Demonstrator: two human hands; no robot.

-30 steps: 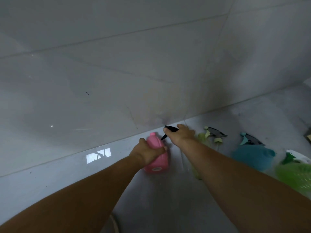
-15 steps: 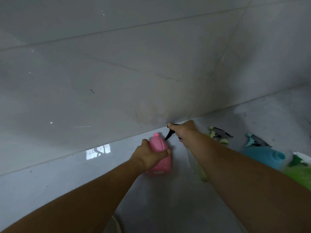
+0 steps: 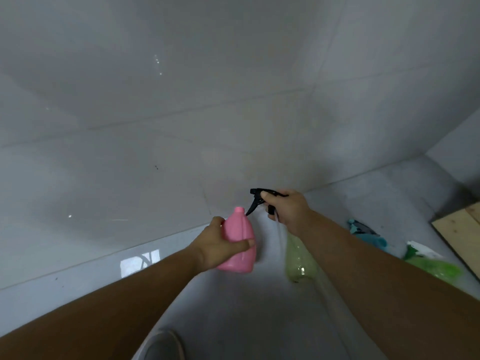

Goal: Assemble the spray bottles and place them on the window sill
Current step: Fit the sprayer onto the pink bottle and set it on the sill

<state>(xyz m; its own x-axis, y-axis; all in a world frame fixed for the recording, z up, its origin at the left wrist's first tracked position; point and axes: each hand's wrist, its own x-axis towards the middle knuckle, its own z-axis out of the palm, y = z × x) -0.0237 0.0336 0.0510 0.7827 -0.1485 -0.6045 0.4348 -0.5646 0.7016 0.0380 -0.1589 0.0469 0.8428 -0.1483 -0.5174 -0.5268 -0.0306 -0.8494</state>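
Observation:
My left hand (image 3: 215, 249) grips a pink bottle (image 3: 237, 242) by its side, lifted off the floor, its open neck pointing up. Just right of the neck, my right hand (image 3: 288, 210) holds a black trigger spray head (image 3: 258, 200), nozzle toward the left, with a thin clear tube hanging below it. The head sits beside the bottle's neck, apart from it.
On the grey tiled floor (image 3: 246, 320) lie a pale yellow-green bottle (image 3: 298, 261), a teal bottle (image 3: 368, 233) and a bright green bottle with a white sprayer (image 3: 431, 263). A wooden board (image 3: 459, 232) is at the right edge. Glossy tiled walls rise behind. My shoe (image 3: 163, 345) shows at the bottom.
Both hands have risen from the floor: the pink bottle is lifted and tipped upright, and the black spray head has come up beside its neck.

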